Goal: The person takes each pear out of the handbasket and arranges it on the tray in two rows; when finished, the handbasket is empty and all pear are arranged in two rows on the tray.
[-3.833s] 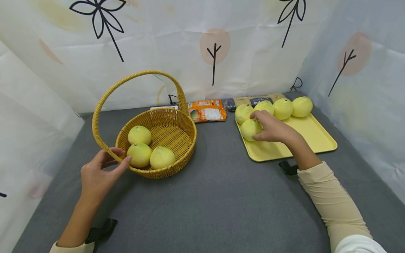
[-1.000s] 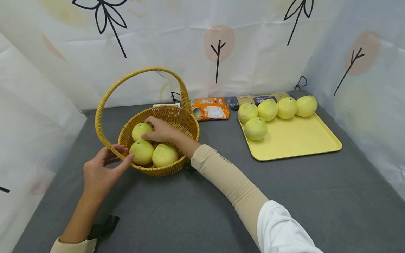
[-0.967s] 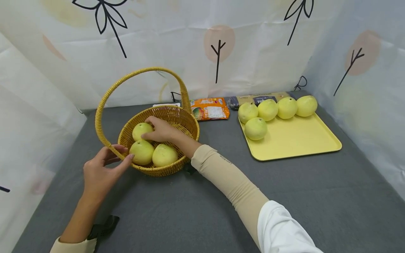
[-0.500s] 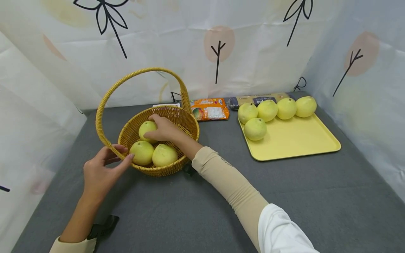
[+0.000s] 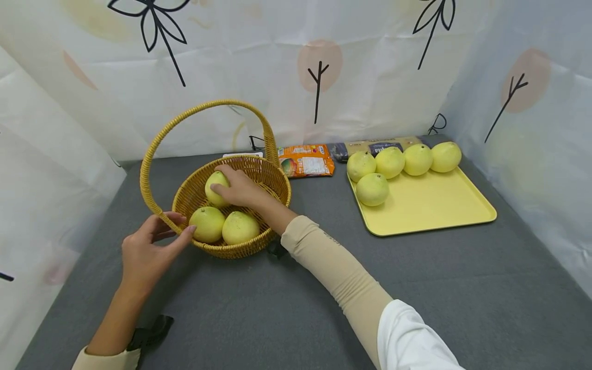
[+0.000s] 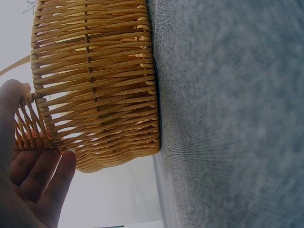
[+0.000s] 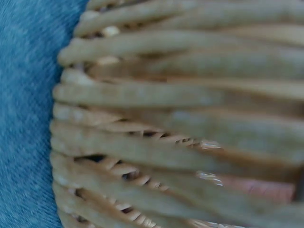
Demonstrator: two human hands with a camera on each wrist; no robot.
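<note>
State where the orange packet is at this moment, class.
In the head view, the orange packet lies near the back of the grey table, between the wicker basket to its left and the yellow tray to its right.

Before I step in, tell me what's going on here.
A person's right hand holds a yellow fruit inside a wicker basket, where two more fruits lie on the near side. The left hand grips the basket at the base of its handle. Five similar fruits sit on a yellow tray off to the right.
</note>
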